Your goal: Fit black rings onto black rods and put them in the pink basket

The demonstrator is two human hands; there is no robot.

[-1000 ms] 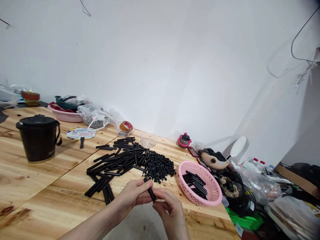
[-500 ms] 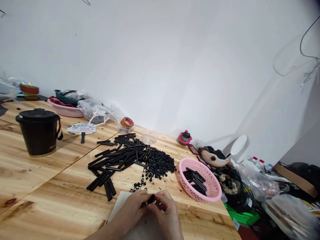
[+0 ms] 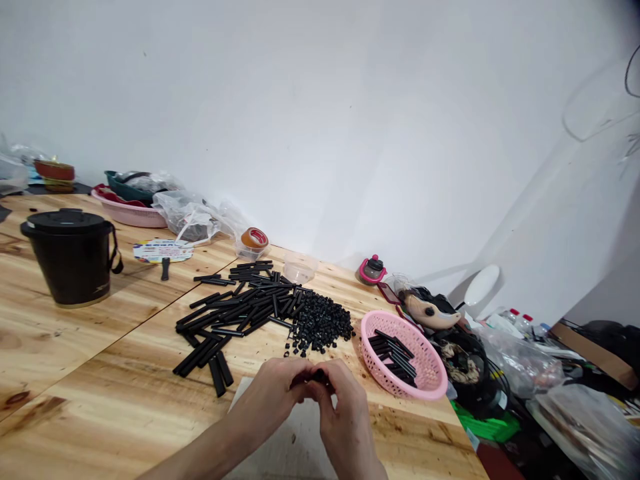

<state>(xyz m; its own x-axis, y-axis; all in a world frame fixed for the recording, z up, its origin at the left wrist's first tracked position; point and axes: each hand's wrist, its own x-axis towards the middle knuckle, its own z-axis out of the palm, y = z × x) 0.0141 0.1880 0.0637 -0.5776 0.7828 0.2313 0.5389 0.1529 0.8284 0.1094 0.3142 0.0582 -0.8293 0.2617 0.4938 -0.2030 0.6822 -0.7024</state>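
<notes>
My left hand (image 3: 280, 390) and my right hand (image 3: 343, 400) meet above a pale board (image 3: 295, 440) near the table's front edge. Both have their fingers closed on a small black piece (image 3: 319, 375), mostly hidden between the fingertips. Just beyond them lies a heap of small black pieces (image 3: 325, 323). Many black tubes (image 3: 250, 303) are spread to the left of that heap. More black tubes (image 3: 395, 353) lie in a pink basket (image 3: 430, 363), right of my hands.
A black lidded cup (image 3: 70, 257) stands at the left, near a fan (image 3: 163, 251). Behind are a tape roll (image 3: 255, 238), a clear bowl (image 3: 300, 270) and a pink-handled jar (image 3: 373, 269). Clutter with plastic bags (image 3: 520, 360) fills the right.
Both hands have moved up and slightly right, away from the front edge, and now cover more of the black piece. The view has shifted slightly.
</notes>
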